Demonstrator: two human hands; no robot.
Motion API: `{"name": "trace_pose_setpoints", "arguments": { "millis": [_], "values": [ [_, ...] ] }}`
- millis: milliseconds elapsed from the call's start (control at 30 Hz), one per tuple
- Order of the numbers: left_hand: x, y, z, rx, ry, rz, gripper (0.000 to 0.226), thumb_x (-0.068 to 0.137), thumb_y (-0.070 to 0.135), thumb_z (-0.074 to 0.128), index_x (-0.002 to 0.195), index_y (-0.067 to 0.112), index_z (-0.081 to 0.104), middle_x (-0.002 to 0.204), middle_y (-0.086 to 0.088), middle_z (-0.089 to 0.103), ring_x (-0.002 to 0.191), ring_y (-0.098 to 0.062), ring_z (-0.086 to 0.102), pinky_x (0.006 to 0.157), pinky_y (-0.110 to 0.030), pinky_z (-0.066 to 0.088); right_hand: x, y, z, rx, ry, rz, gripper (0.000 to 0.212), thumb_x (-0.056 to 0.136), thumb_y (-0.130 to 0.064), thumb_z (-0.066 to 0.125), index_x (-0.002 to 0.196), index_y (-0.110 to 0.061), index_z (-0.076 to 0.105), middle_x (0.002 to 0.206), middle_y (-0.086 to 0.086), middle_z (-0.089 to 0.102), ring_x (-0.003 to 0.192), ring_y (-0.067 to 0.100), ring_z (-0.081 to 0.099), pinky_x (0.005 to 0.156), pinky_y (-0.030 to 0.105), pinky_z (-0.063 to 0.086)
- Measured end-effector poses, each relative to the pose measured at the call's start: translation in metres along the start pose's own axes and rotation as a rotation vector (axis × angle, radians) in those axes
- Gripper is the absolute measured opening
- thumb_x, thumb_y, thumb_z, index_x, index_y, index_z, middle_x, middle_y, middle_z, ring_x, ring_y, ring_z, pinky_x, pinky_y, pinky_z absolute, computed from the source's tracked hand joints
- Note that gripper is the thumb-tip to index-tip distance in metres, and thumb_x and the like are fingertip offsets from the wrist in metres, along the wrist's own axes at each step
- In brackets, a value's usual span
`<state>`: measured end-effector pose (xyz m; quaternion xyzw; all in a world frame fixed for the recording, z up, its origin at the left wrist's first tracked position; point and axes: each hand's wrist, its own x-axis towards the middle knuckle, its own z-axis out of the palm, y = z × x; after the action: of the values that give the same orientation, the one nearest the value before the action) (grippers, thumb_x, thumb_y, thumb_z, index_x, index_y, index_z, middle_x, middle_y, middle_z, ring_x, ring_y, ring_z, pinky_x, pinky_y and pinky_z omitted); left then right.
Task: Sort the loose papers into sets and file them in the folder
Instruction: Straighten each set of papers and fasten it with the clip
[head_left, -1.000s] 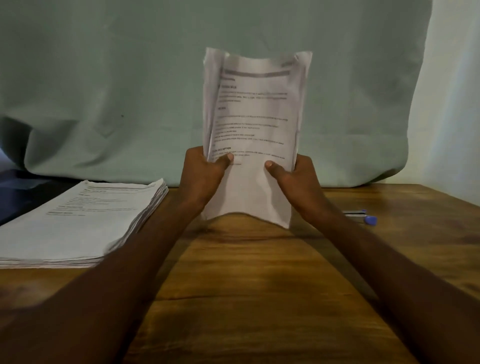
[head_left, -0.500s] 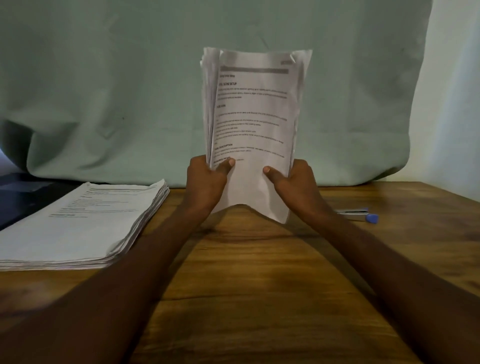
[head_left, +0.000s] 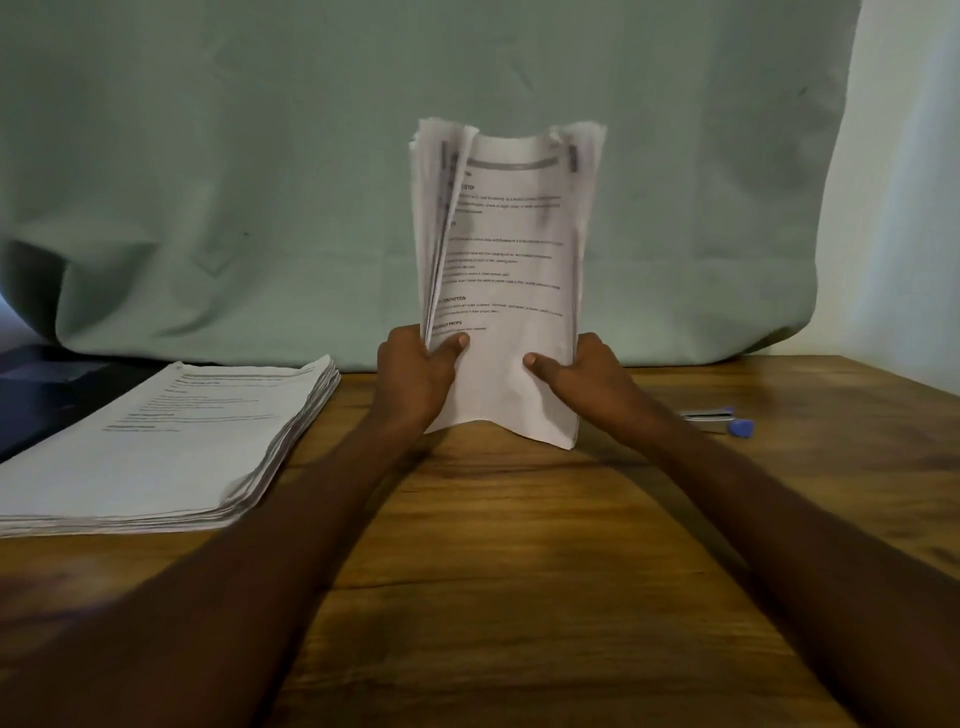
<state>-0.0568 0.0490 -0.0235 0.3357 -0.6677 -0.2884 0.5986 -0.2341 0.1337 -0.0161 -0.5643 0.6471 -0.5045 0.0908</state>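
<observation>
Inspector: Presently, a bundle of papers (head_left: 511, 280) stands upright at the centre of the view, bottom edge at or just above the counter (head_left: 519, 545); I cannot tell whether it touches. The left hand (head_left: 415, 379) grips the lower left side and the right hand (head_left: 592, 382) the lower right, each with the thumb across the front sheet. The other fingers are hidden behind the paper, so I can only say both hands are clamped on the bundle.

Clerk: Defects?

Inspector: The top left corner has fanned. Several sheets are splaying away from the front page, and the bundle bows in the middle. The grip is low, so the upper half is unsupported.

Clerk: Risk?

Inspector: In my judgement, the top may fold over or loose sheets may slide out sideways if the bundle is tapped square while it is bowed. An uneven squeeze could also crease the bottom corner, already curled at five o'clock.

Clerk: Surroundings?

Inspector: A flat stack of papers (head_left: 166, 441) lies at nine o'clock, near the left forearm; a careless sweep could shove it or mix the sets. A small blue-tipped item (head_left: 719, 418) sits at three o'clock, just beyond the right wrist, too dim to identify. No folder is clearly visible, so filing is not yet done.
</observation>
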Motion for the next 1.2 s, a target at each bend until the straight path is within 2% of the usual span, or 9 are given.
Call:
{"name": "trace_pose_setpoints", "arguments": {
  "millis": [133,333,400,534,634,800,900,1034,1201],
  "values": [
    [0.004,0.009,-0.006,-0.031,0.035,0.077,0.027,0.096,0.026,0.071,0.119,0.013,0.07,0.085,0.018,0.063,0.068,0.01,0.06,0.055,-0.003,0.045,0.001,-0.007,-0.004,0.044,0.087,-0.068,0.051,0.095,-0.034,0.071,0.136,-0.006,0.059,0.116,-0.001,0.063,0.086,0.006,0.059,0.062,0.01,0.045],
    [0.0,-0.002,-0.003,0.027,0.028,0.017,0.037,0.098,0.029,0.069,0.128,0.007,0.067,0.098,0.007,0.062,0.081,-0.005,0.06,0.055,-0.004,0.043,-0.002,0.001,0.003,-0.099,-0.028,-0.032,0.055,0.096,-0.031,0.069,0.144,-0.008,0.053,0.137,0.01,0.063,0.119,0.024,0.062,0.071,0.013,0.045],
    [0.002,0.0,-0.003,-0.006,0.013,0.02,0.037,0.097,0.03,0.069,0.128,0.008,0.067,0.099,0.006,0.066,0.083,-0.005,0.064,0.057,-0.004,0.046,0.001,0.0,0.001,-0.073,0.021,-0.037,0.053,0.097,-0.028,0.069,0.143,-0.006,0.054,0.134,0.009,0.064,0.118,0.025,0.063,0.073,0.014,0.046],
    [0.003,0.0,-0.006,0.035,-0.014,-0.029,0.034,0.098,0.027,0.069,0.125,0.007,0.068,0.098,0.005,0.064,0.073,0.003,0.057,0.053,-0.002,0.041,-0.001,0.003,0.001,-0.068,-0.09,0.036,0.058,0.094,-0.026,0.073,0.144,-0.009,0.05,0.135,0.005,0.061,0.111,0.017,0.058,0.073,0.018,0.046],
    [0.003,0.006,-0.007,0.007,0.001,0.008,0.034,0.097,0.025,0.069,0.127,0.008,0.068,0.101,0.006,0.065,0.081,-0.001,0.062,0.056,0.001,0.042,0.003,0.0,-0.003,0.12,0.009,0.047,0.056,0.092,-0.024,0.076,0.141,-0.011,0.054,0.129,0.002,0.063,0.105,0.015,0.061,0.076,0.02,0.05],
    [-0.005,0.002,-0.005,0.062,-0.073,-0.058,0.045,0.097,0.03,0.07,0.135,0.008,0.062,0.116,-0.003,0.067,0.1,-0.014,0.059,0.081,-0.025,0.049,0.002,0.004,-0.004,0.033,-0.094,0.133,0.061,0.089,-0.022,0.078,0.142,-0.01,0.05,0.133,0.003,0.06,0.112,0.017,0.057,0.089,0.031,0.05],
    [-0.001,0.006,-0.01,0.01,-0.074,-0.063,0.045,0.095,0.031,0.072,0.134,0.009,0.063,0.115,-0.001,0.068,0.103,-0.017,0.064,0.081,-0.027,0.051,0.005,0.005,-0.006,0.228,-0.07,0.193,0.055,0.087,-0.014,0.079,0.136,-0.012,0.055,0.129,0.003,0.066,0.111,0.022,0.064,0.092,0.038,0.056],
    [0.011,0.011,-0.025,-0.116,-0.132,-0.072,0.038,0.089,0.033,0.078,0.123,0.021,0.066,0.104,0.01,0.07,0.091,-0.007,0.068,0.067,-0.016,0.055,0.005,0.002,-0.006,0.676,-0.076,0.338,0.041,0.084,0.001,0.075,0.123,-0.009,0.065,0.112,0.009,0.075,0.102,0.028,0.071,0.083,0.039,0.06],
    [0.013,0.004,-0.02,-0.4,-0.003,-0.342,0.057,0.082,0.03,0.085,0.128,0.009,0.058,0.111,-0.009,0.072,0.095,-0.026,0.075,0.079,-0.041,0.064,0.004,-0.001,-0.002,1.055,-0.086,0.517,0.032,0.086,0.002,0.073,0.118,0.001,0.067,0.117,0.017,0.073,0.11,0.03,0.07,0.087,0.04,0.061]
  ]
}}
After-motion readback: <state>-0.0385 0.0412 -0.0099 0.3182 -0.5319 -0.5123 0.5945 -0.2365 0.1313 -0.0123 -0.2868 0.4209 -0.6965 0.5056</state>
